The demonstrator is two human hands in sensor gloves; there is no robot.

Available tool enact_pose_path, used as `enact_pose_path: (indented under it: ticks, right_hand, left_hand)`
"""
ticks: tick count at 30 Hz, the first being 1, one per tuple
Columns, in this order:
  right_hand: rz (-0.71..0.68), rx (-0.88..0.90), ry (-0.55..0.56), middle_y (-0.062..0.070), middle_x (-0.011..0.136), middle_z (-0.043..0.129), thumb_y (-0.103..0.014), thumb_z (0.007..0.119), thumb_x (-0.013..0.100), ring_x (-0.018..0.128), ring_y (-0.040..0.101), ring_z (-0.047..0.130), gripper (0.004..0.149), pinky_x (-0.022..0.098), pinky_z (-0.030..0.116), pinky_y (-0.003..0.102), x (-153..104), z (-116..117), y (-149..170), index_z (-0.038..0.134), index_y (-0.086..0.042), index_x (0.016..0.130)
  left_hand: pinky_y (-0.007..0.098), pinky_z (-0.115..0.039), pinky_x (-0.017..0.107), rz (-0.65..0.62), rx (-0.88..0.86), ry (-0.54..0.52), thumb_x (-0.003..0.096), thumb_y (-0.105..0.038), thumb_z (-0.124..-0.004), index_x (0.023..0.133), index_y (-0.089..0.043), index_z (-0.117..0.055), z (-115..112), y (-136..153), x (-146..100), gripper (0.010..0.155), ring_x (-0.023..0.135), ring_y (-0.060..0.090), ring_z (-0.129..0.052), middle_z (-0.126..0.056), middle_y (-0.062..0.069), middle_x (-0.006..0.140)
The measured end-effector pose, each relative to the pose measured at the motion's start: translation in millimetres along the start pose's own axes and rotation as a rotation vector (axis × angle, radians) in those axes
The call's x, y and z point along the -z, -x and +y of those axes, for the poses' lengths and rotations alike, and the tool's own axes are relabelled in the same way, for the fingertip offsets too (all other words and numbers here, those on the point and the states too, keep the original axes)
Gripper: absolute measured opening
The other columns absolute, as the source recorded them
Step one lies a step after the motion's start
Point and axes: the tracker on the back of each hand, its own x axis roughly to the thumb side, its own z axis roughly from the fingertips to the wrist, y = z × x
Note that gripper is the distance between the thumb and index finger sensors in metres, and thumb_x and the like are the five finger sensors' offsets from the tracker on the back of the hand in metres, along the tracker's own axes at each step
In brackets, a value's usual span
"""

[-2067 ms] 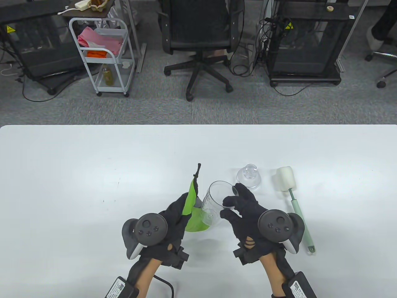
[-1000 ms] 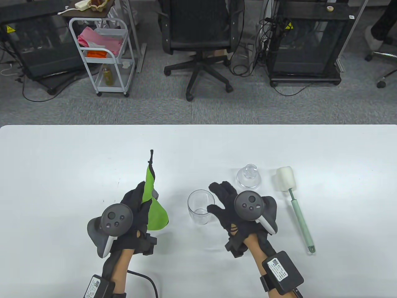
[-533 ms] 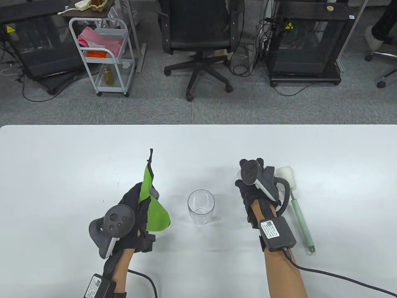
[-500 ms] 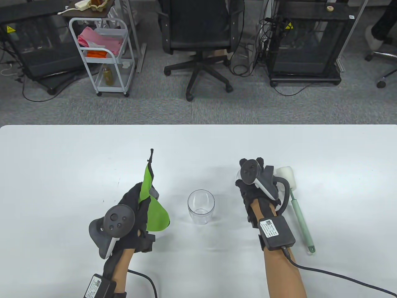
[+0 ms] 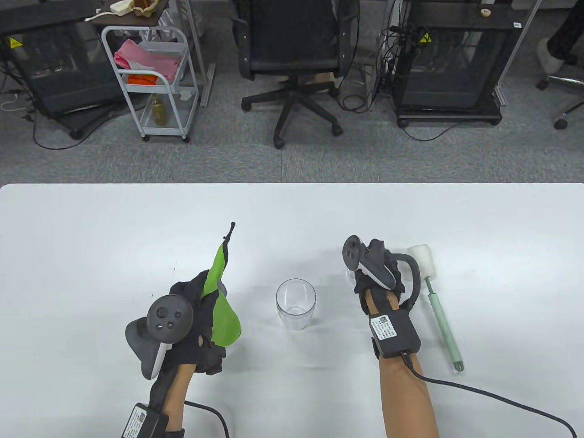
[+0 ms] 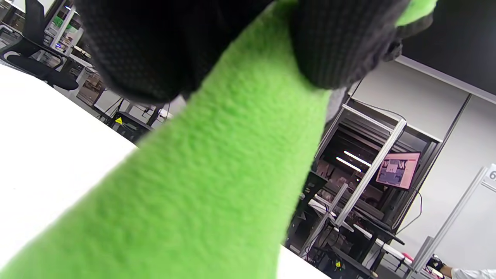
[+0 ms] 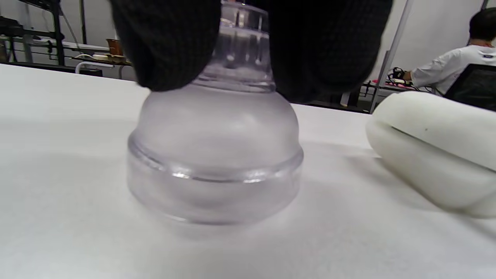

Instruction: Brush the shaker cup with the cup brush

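shaker cup [image 5: 295, 305] upright between hands; right hand [image 5: 378, 269] pinching lid [image 7: 217, 151]; left hand [image 5: 191, 315] gripping green cloth [image 5: 222, 305].

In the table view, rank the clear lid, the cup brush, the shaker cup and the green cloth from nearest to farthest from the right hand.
1. Clear lid: under the right hand, fingers on its neck.
2. Cup brush: just right of that hand, sponge head beside it.
3. Shaker cup: upright, to the hand's left, nearer the person.
4. Green cloth: farthest left, held by the left hand.
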Motion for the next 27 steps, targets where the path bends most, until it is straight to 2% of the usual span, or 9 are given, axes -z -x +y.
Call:
enact_pose_path:
  ticks: [5,6,8,14,17,19,24,26,27]
  right_hand:
    - [-0.106,-0.010,0.080,0.021,0.093,0.073,-0.035,0.085,0.034,0.061,0.032,0.098,0.054,0.043,0.091,0.037,-27.4,-14.8,-0.8,0.074,-0.039,0.087]
    - [-0.119,0.037,0.098,0.021,0.093,0.073,-0.035,0.085,0.035,0.061,0.031,0.098,0.055,0.043,0.091,0.037,-34.7,-22.3,0.9,0.073,-0.039,0.088]
    - [-0.149,0.149,0.109,0.021,0.092,0.075,-0.037,0.085,0.035,0.062,0.031,0.097,0.058,0.044,0.090,0.039,-48.3,-35.9,4.2,0.070,-0.037,0.091]
    - [-0.265,0.448,0.189,0.021,0.093,0.072,-0.040,0.082,0.037,0.066,0.032,0.095,0.061,0.048,0.088,0.040,-95.8,-83.7,12.4,0.066,-0.033,0.095]
    - [-0.318,0.629,0.226,0.022,0.094,0.071,-0.039,0.082,0.038,0.067,0.033,0.094,0.060,0.049,0.087,0.043,-117.4,-98.7,12.2,0.066,-0.032,0.096]
    - [-0.339,0.698,0.252,0.022,0.094,0.071,-0.039,0.081,0.038,0.068,0.033,0.094,0.060,0.050,0.087,0.043,-127.6,-102.9,11.6,0.066,-0.032,0.096]
    - [-0.409,0.922,0.296,0.024,0.093,0.071,-0.038,0.082,0.039,0.067,0.035,0.095,0.059,0.048,0.088,0.044,-142.6,-95.3,11.8,0.067,-0.029,0.096]
    - [-0.425,0.923,0.270,0.024,0.094,0.070,-0.038,0.081,0.040,0.067,0.035,0.094,0.059,0.049,0.087,0.044,-147.5,-95.2,12.7,0.066,-0.029,0.096]
    - [-0.434,0.917,0.293,0.024,0.094,0.070,-0.038,0.081,0.040,0.067,0.034,0.095,0.059,0.049,0.088,0.043,-150.3,-96.6,12.7,0.065,-0.029,0.096]
  left_hand:
    - [0.045,-0.094,0.049,0.010,0.008,-0.027,0.0427,-0.040,-0.088,0.094,-0.041,-0.074,0.5,0.6,-2.0,0.053,0.056,0.012,-0.114,-0.097,-0.001,0.074]
    - [0.044,-0.094,0.049,0.007,0.013,-0.033,0.0424,-0.041,-0.089,0.095,-0.039,-0.072,1.7,0.0,-2.6,0.056,0.056,0.011,-0.114,-0.097,-0.002,0.074]
    - [0.043,-0.094,0.049,0.000,0.038,-0.042,0.0417,-0.042,-0.089,0.097,-0.024,-0.070,4.3,-2.8,-3.7,0.061,0.056,0.010,-0.115,-0.098,-0.003,0.073]
    - [0.043,-0.094,0.049,-0.012,-0.013,-0.011,0.0421,-0.043,-0.088,0.086,-0.035,-0.080,7.2,-8.8,-7.1,0.046,0.056,0.012,-0.116,-0.100,-0.004,0.075]
    - [0.051,-0.090,0.052,0.029,-0.102,0.051,0.0418,-0.045,-0.088,0.084,-0.036,-0.087,7.8,-8.6,-6.6,0.043,0.070,0.023,-0.108,-0.091,0.003,0.088]
    - [0.053,-0.089,0.052,0.040,-0.167,0.063,0.0414,-0.046,-0.088,0.082,-0.035,-0.089,9.5,-6.2,-6.7,0.042,0.072,0.026,-0.106,-0.090,0.004,0.087]
    - [0.050,-0.092,0.049,0.051,-0.396,0.120,0.0418,-0.045,-0.088,0.082,-0.033,-0.091,10.5,-6.1,-11.3,0.042,0.062,0.020,-0.113,-0.100,0.001,0.075]
    - [0.049,-0.094,0.048,0.017,-0.444,0.153,0.0425,-0.042,-0.087,0.084,-0.031,-0.090,10.1,-12.4,-13.6,0.043,0.060,0.019,-0.114,-0.102,0.001,0.074]
    - [0.048,-0.094,0.048,0.005,-0.448,0.160,0.0432,-0.041,-0.086,0.087,-0.028,-0.087,10.1,-16.3,-15.8,0.046,0.060,0.019,-0.115,-0.103,0.000,0.074]
